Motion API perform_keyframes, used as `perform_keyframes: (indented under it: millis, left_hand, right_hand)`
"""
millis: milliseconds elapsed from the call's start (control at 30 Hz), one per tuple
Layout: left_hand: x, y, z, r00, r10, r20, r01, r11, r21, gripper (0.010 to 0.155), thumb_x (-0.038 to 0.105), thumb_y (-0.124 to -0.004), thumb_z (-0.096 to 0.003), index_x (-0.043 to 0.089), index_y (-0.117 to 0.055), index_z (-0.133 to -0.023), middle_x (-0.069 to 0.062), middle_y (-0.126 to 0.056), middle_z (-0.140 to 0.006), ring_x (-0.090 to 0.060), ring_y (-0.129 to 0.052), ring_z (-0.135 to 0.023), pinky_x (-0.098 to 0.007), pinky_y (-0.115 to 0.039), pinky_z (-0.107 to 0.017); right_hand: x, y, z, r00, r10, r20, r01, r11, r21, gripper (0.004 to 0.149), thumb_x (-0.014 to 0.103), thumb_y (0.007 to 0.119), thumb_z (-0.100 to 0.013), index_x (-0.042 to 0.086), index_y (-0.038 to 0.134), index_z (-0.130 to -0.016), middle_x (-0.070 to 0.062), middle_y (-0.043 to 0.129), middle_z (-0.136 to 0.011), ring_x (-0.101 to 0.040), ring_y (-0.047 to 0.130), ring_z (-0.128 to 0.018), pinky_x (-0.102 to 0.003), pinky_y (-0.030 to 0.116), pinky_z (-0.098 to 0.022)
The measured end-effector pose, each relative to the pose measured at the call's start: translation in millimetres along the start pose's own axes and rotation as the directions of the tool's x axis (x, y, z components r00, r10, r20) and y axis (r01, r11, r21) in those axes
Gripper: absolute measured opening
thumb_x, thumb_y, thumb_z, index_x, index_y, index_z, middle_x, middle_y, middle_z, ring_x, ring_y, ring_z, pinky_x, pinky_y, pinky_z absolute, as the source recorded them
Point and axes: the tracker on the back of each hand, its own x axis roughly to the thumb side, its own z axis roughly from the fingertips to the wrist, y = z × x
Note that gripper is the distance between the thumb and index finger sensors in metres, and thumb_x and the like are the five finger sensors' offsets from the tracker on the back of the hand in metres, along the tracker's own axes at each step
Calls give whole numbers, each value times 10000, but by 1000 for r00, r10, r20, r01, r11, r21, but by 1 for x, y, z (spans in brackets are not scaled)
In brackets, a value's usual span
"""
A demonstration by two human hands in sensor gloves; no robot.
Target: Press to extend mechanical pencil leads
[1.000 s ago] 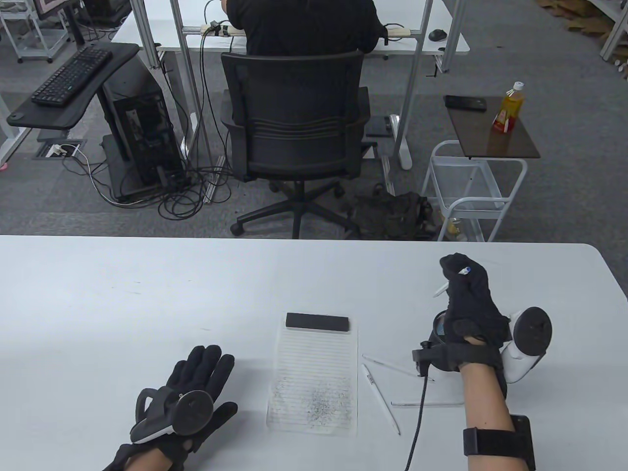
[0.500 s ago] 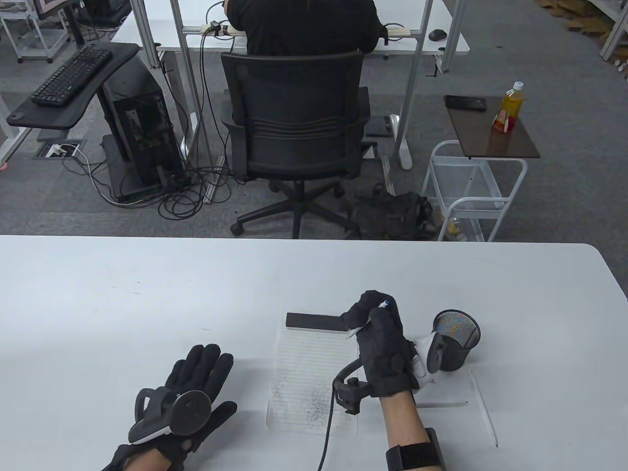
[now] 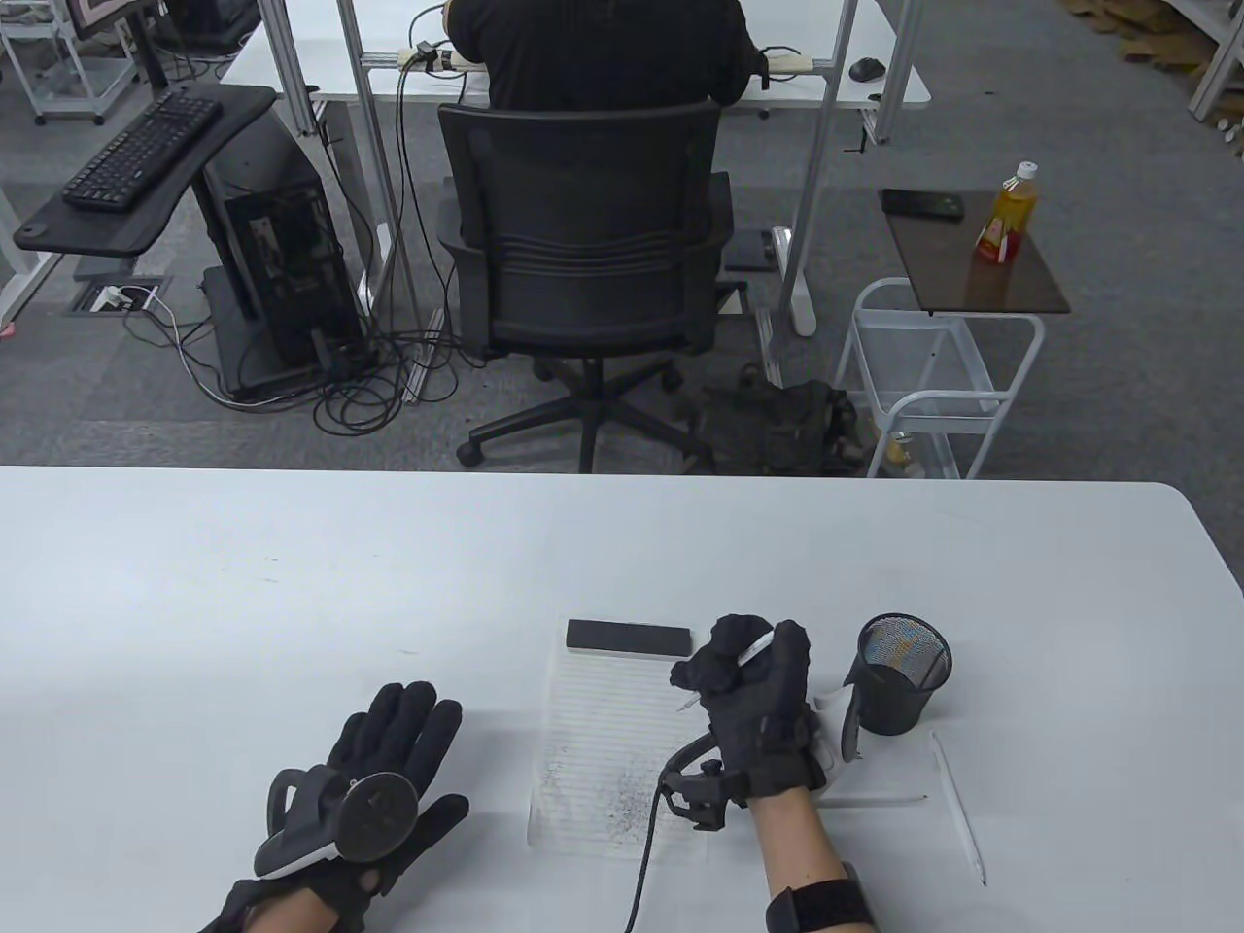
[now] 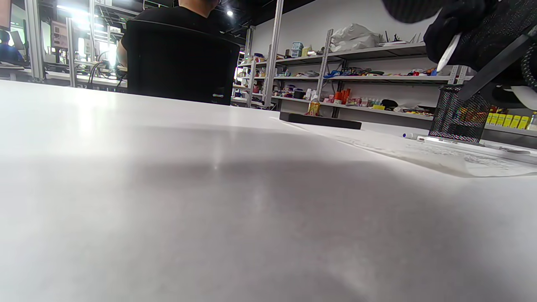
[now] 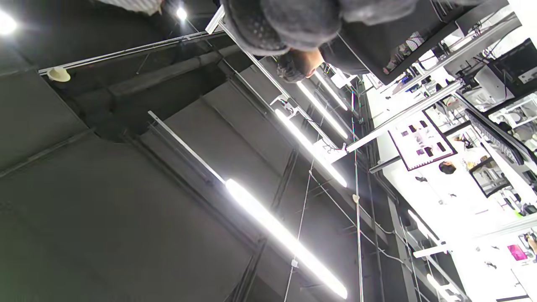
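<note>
My right hand (image 3: pixel 748 680) grips a white mechanical pencil (image 3: pixel 753 649) in its closed fingers, tip pointing down-left over the right edge of the lined notepad (image 3: pixel 603 739). The pencil also shows in the left wrist view (image 4: pixel 448 52). My left hand (image 3: pixel 389 768) lies flat, palm down, on the white table (image 3: pixel 292 603), left of the pad, holding nothing. Two more white pencils lie on the table at the right, one long (image 3: pixel 957 809) and one partly hidden behind my right wrist (image 3: pixel 880 801).
A black mesh pen cup (image 3: pixel 899 673) stands just right of my right hand, also in the left wrist view (image 4: pixel 455 115). A black bar (image 3: pixel 629 637) lies across the pad's top. The right wrist view shows only ceiling and lights.
My right hand carried the pencil from the far right, above the cup, leftward and down to the pad's right edge, then turned it tip-down. The left hand stayed still.
</note>
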Motion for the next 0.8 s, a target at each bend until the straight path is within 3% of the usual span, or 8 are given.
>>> perform_keyframes:
  millis: [233, 400, 600, 800]
  left_hand:
    - [0, -1, 0, 1000, -4, 2, 4, 1000, 3, 873, 627, -633, -456, 241, -259, -1144, -133, -245, -1199, -481, -312, -1113, -650, -410, -765]
    - [0, -1, 0, 1000, -4, 0, 4, 1000, 1, 875, 626, -634, -456, 238, -259, -1144, -135, -245, -1199, -483, -312, -1112, -651, -410, -764]
    - [1, -1, 0, 1000, -5, 1, 5, 1000, -1, 873, 627, -633, -456, 242, -259, -1144, -134, -244, -1199, -482, -312, -1113, -650, -410, -765]
    - [1, -1, 0, 1000, -4, 1, 4, 1000, -2, 872, 626, -633, -457, 241, -260, -1144, -135, -245, -1199, -482, -313, -1113, -650, -411, -765]
  right_hand:
    - [-5, -1, 2, 999, -43, -10, 43, 999, -6, 609, 591, 597, -594, 63, 856, -750, -86, 883, -452, -379, 841, -382, -675, 712, -444]
    - [-5, -4, 3, 998, -66, 2, 66, 998, -19, 709, 694, 580, -567, 68, 861, -750, -84, 884, -454, -369, 841, -388, -662, 713, -452]
    - [-6, -5, 3, 999, -47, -1, 47, 999, -13, 597, 574, 591, -597, 59, 857, -743, -86, 881, -443, -377, 841, -380, -674, 711, -451]
    - [-8, -7, 2, 1000, -31, 5, 31, 999, -21, 651, 637, 588, -585, 65, 866, -729, -82, 881, -431, -369, 840, -378, -665, 712, -452]
